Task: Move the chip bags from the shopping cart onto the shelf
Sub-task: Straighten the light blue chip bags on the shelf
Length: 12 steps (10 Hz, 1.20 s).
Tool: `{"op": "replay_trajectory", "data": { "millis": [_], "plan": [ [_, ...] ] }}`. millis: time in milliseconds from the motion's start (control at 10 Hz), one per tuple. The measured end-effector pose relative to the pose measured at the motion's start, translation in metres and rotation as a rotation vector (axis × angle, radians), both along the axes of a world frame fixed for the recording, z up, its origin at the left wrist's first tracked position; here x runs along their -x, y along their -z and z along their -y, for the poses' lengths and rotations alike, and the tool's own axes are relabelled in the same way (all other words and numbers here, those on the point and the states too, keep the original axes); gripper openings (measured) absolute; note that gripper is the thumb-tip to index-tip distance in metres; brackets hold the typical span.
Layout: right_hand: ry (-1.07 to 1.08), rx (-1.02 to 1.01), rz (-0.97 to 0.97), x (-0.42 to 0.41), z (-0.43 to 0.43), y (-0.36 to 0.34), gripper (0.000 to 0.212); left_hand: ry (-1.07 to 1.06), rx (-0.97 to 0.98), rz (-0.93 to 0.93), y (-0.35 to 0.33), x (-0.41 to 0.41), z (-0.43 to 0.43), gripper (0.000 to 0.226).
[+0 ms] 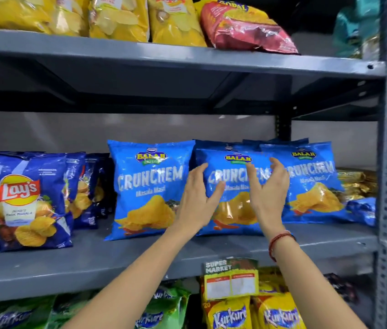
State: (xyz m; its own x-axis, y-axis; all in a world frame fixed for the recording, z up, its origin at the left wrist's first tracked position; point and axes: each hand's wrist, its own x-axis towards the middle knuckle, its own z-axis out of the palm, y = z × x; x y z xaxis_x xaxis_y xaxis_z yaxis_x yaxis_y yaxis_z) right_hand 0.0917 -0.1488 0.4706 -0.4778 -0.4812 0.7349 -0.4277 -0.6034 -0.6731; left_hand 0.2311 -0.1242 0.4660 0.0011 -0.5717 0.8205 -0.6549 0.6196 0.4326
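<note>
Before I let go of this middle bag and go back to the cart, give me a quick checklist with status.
1. Middle bag upright on shelf: ok.
2. Left hand open, touching its face: ok.
3. Right hand open; contact: cannot tell.
4. Left bag and right bag standing: ok.
5. Stays up unsupported: cannot tell.
6. Cart in view: not ok.
</note>
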Motion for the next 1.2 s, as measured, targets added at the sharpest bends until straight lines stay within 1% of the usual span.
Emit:
{"op": "replay_trajectory", "data": {
  "millis": [100,200,300,400,500,600,800,900,1000,1100,1200],
  "plan": [
    [-0.069,-0.170,-0.007,0.023,0.013,0.008,0.071,0.035,-0.305,-0.206,0.004,0.016,0.016,0.072],
    [-0.360,-0.389,0.086,0.040,0.025,0.010,0.085,0.143,-0.557,-0.459,0.005,0.019,0.034,0.095],
    [-0.527,-0.463,0.142,0.054,0.043,0.011,0.074,0.231,-0.635,-0.634,0.012,0.019,0.044,0.095],
    [-0.599,-0.422,0.091,0.058,0.054,0.010,0.061,0.278,-0.615,-0.674,0.018,0.020,0.047,0.082],
    [-0.602,-0.299,0.092,0.057,0.057,0.006,0.055,0.269,-0.509,-0.683,0.019,0.024,0.049,0.082],
    [-0.592,-0.248,0.082,0.056,0.063,0.007,0.055,0.203,-0.441,-0.653,0.020,0.027,0.049,0.095],
    [-0.570,-0.260,0.069,0.057,0.075,0.023,0.069,0.191,-0.486,-0.583,0.026,0.028,0.054,0.114],
    [-0.536,-0.248,0.082,0.057,0.073,0.025,0.079,0.136,-0.480,-0.538,0.028,0.030,0.047,0.107],
    [-0.461,-0.220,0.063,0.062,0.059,0.027,0.084,0.007,-0.415,-0.423,0.031,0.032,0.032,0.103],
    [-0.381,-0.109,0.132,0.073,0.034,0.022,0.069,-0.012,-0.315,-0.310,0.039,0.039,0.016,0.095],
    [-0.341,0.031,0.188,0.094,-0.005,0.003,0.049,0.039,-0.197,-0.219,0.036,0.044,-0.008,0.084]
  ]
}}
